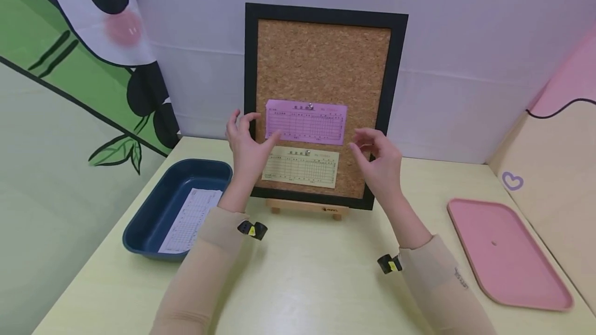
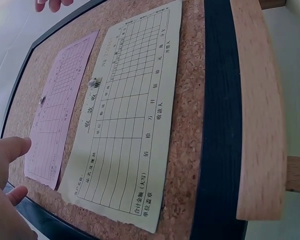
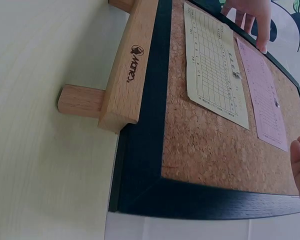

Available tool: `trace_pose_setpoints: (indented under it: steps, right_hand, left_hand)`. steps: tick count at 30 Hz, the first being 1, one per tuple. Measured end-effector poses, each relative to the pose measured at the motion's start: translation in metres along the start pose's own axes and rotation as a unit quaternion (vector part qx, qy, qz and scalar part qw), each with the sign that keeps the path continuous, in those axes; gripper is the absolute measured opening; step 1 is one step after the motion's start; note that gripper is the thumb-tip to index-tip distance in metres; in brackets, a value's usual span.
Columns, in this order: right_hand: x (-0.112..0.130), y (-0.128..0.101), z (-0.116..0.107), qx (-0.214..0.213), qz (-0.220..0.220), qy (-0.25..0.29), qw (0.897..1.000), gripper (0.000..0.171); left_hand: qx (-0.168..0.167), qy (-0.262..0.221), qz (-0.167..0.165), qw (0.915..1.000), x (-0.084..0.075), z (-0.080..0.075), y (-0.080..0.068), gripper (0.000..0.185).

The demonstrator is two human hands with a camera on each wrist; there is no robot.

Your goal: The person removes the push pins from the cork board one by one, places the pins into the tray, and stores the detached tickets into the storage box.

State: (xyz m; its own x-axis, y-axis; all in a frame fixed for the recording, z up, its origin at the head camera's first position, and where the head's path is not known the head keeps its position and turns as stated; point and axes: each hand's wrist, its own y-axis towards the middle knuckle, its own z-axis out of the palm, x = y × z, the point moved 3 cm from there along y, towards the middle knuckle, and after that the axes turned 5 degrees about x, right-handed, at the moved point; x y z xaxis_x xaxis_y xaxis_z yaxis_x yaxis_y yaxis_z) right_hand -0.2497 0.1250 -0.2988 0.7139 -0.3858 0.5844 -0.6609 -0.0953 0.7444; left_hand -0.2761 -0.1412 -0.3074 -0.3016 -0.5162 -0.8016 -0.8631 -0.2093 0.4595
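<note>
Corkboard (image 1: 321, 61) up front on its stand (image 1: 302, 204), two slips pinned to it, one above the other! Pink slip (image 1: 304, 125) hangs higher, yellow slip (image 1: 298, 167) just below, each held by one pin (image 1: 310, 106) near its upper edge. Left hand (image 1: 249, 146) is at the corkboard's left side, fingers spread and holding nothing, thumb right over the pink slip's lower left corner; contact there, I can't call it. Opposite, right hand (image 1: 379, 156) is loosely curved beside the pink slip's right end, a gap between thumb and fingers, nothing visible in its grasp.

So where's the danger? One pin apiece: that looks like a pivot, and a nudge from the left thumb could swing the pink slip crooked or rip it at the hole. How deep each pin goes, no telling; a shallow one might pop out under a tug and drop on the desk (image 1: 298, 283). Watch the corkboard too: a hard push on its face could rock it backward. And a low sweep by either hand might catch the yellow slip's edge. Off left, a white slip (image 1: 191, 221) lies in the blue bin (image 1: 139, 231), partly hidden by the left sleeve (image 1: 205, 268), which could drag it.
</note>
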Motion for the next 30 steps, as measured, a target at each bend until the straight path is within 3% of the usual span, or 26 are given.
trace_pose_setpoints:
  steps: [22, 30]
  right_hand:
    - [-0.002, 0.064, 0.052, 0.072, -0.004, -0.054, 0.996, 0.024]
    - [0.0, 0.075, 0.059, 0.067, -0.012, -0.083, 0.994, 0.021]
  left_hand:
    - [-0.02, 0.015, -0.026, 0.9994, -0.008, 0.01, 0.03, 0.053]
    - [-0.018, 0.008, -0.042, 0.9989, -0.008, 0.013, 0.033, 0.049]
